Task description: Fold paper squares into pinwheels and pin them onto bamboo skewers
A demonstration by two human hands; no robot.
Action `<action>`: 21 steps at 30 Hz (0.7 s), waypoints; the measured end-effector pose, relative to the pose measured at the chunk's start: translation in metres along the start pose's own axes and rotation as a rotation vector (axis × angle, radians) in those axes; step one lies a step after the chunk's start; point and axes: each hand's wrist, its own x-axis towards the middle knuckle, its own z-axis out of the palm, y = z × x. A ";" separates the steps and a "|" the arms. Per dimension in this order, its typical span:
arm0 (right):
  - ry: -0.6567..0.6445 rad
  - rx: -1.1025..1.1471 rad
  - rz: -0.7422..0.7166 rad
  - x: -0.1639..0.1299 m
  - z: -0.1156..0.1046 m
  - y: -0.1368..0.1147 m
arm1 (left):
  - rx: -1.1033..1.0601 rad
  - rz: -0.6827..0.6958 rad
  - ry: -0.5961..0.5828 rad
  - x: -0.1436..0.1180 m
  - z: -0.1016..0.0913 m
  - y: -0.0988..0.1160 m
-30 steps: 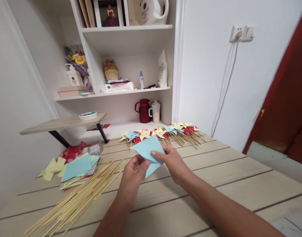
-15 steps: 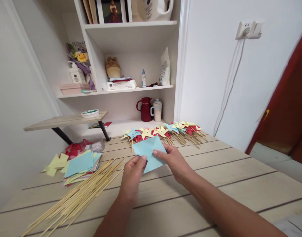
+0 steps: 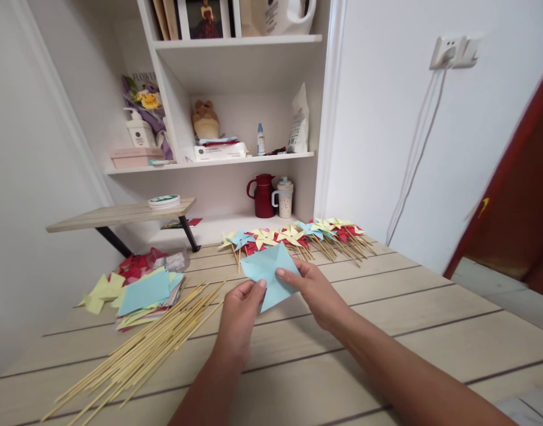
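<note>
A light blue square of paper (image 3: pixel 273 266) is held above the table between both hands, with faint diagonal creases across it. My left hand (image 3: pixel 241 313) pinches its lower left edge between thumb and fingers. On the right side, my right hand (image 3: pixel 315 290) grips the sheet, its thumb on top and its fingers behind. Beyond the paper lies a row of finished paper pinwheels (image 3: pixel 291 235) on sticks, in yellow, blue and red. A bundle of thin wooden sticks (image 3: pixel 142 349) lies left of my left hand, beside a stack of coloured paper squares (image 3: pixel 144 293).
Yellow cut paper (image 3: pixel 101 294) and red paper pieces (image 3: pixel 138 266) lie by a small clear box (image 3: pixel 177 260). A low wooden stand (image 3: pixel 120 215) rises at the back left. A red jug (image 3: pixel 264 198) and a cup (image 3: pixel 285 200) stand in the shelf behind.
Both hands keep their hold on the blue paper, which has barely moved. The whole view has shifted slightly.
</note>
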 end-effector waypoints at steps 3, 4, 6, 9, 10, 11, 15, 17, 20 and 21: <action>0.002 -0.002 0.005 0.000 0.000 0.001 | 0.009 -0.002 -0.001 0.000 -0.001 -0.001; 0.001 -0.005 0.009 0.000 0.000 0.001 | 0.012 -0.002 0.000 0.001 -0.002 -0.002; -0.001 -0.012 0.019 0.000 0.000 0.000 | 0.018 -0.001 0.000 0.001 -0.003 -0.003; 0.016 -0.021 0.041 0.000 0.001 -0.001 | 0.043 0.004 0.021 0.001 -0.002 -0.003; 0.025 -0.027 0.049 0.000 0.002 -0.002 | 0.059 0.006 0.038 0.000 -0.001 -0.002; 0.039 -0.035 0.056 0.000 0.002 -0.002 | 0.077 0.008 0.055 0.000 0.000 0.000; 0.088 -0.064 0.056 -0.001 0.002 -0.001 | 0.122 0.006 0.080 -0.003 0.004 0.004; 0.095 -0.068 0.032 0.000 0.002 0.000 | 0.102 0.023 0.075 -0.004 0.006 0.005; 0.083 -0.048 0.003 0.000 0.004 0.002 | 0.020 0.068 0.060 -0.004 0.007 0.005; 0.076 -0.042 0.004 0.000 0.005 0.003 | -0.008 0.073 0.057 -0.004 0.007 0.005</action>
